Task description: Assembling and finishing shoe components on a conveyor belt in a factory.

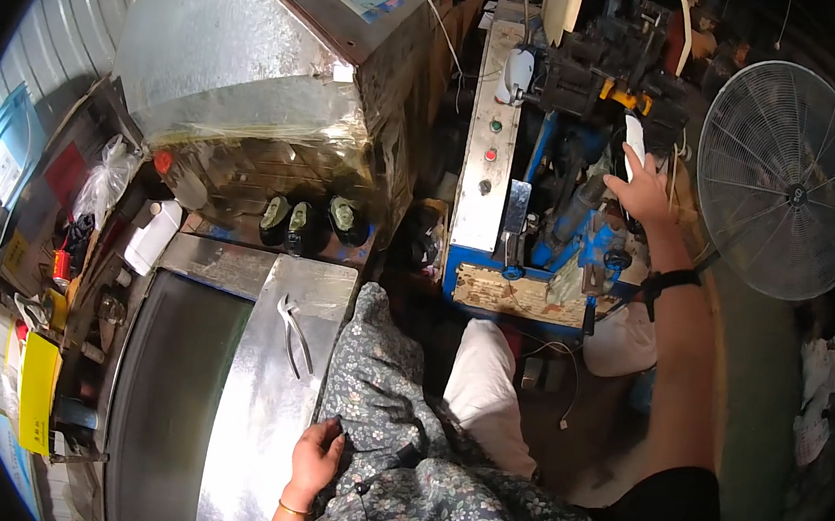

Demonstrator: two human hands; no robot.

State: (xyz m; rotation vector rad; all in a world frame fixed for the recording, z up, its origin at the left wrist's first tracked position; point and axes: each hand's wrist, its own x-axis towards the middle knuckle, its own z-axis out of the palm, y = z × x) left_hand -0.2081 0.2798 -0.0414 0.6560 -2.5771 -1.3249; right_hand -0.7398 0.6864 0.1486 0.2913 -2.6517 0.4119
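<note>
My right hand (645, 194) reaches out to a blue-framed machine (565, 240). Its thumb and fingers are round the lower end of a long white sole-shaped piece (635, 146), which stands below the machine's dark head with its yellow part (626, 97). What lies behind this piece is hidden. By the metal tabletop's edge, my left hand (316, 460) is near my flowered apron (393, 409). Its fingers are curled closed, with a small dark spot at their tips that I cannot make out. Metal pliers (294, 337) lie on the tabletop (256, 426), ahead of this hand.
Several dark shoes (302, 224) stand on a ledge below a large metal hood (245, 73). Push buttons line a white panel (486, 172) on the machine. A big fan (792, 186) stands at the right. Bottles and boxes (38, 390) crowd the left shelf.
</note>
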